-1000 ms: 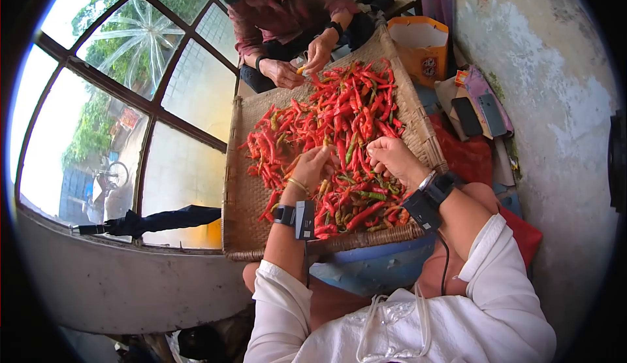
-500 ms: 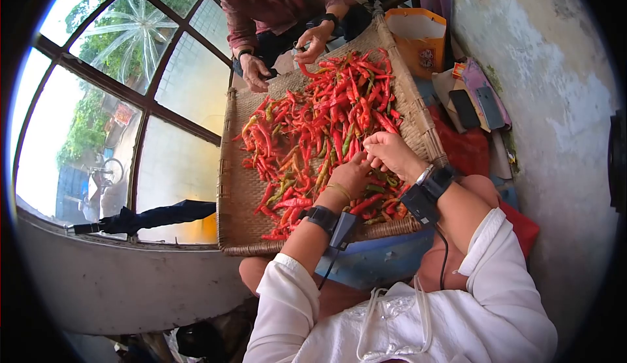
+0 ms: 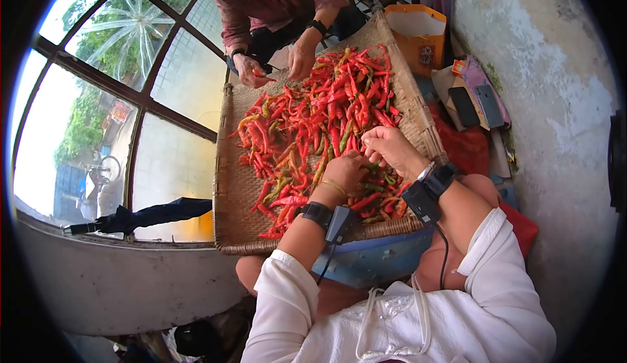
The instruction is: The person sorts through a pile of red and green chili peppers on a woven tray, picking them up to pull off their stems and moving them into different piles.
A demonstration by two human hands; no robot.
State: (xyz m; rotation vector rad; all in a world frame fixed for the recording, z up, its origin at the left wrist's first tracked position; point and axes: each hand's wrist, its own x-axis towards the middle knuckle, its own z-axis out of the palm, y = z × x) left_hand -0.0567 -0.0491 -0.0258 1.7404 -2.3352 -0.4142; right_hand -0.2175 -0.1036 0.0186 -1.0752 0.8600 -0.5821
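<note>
Red chili peppers point(image 3: 339, 95), a few of them green or yellowish, are heaped on a shallow woven tray point(image 3: 251, 88). My left hand point(image 3: 345, 172) lies over the near part of the heap, its fingers curled down among the peppers; what they grip is hidden. Just to its right, my right hand point(image 3: 392, 150) hovers over the peppers with thumb and index finger pinched together. Anything in that pinch is too small to make out. Both wrists carry dark straps with small boxes and cables.
Across the tray, another person's hands point(image 3: 251, 72) are at the peppers, one with a red pepper. The tray rests above a blue tub point(image 3: 379, 262). Windows and a folded umbrella point(image 3: 150, 216) stand left; an orange bag point(image 3: 415, 43) and phones point(image 3: 464, 107) lie right.
My left hand has shifted slightly left, apart from my right hand, which stays nearly in place. The other person's hands have moved, and a red pepper now shows at their left-side hand.
</note>
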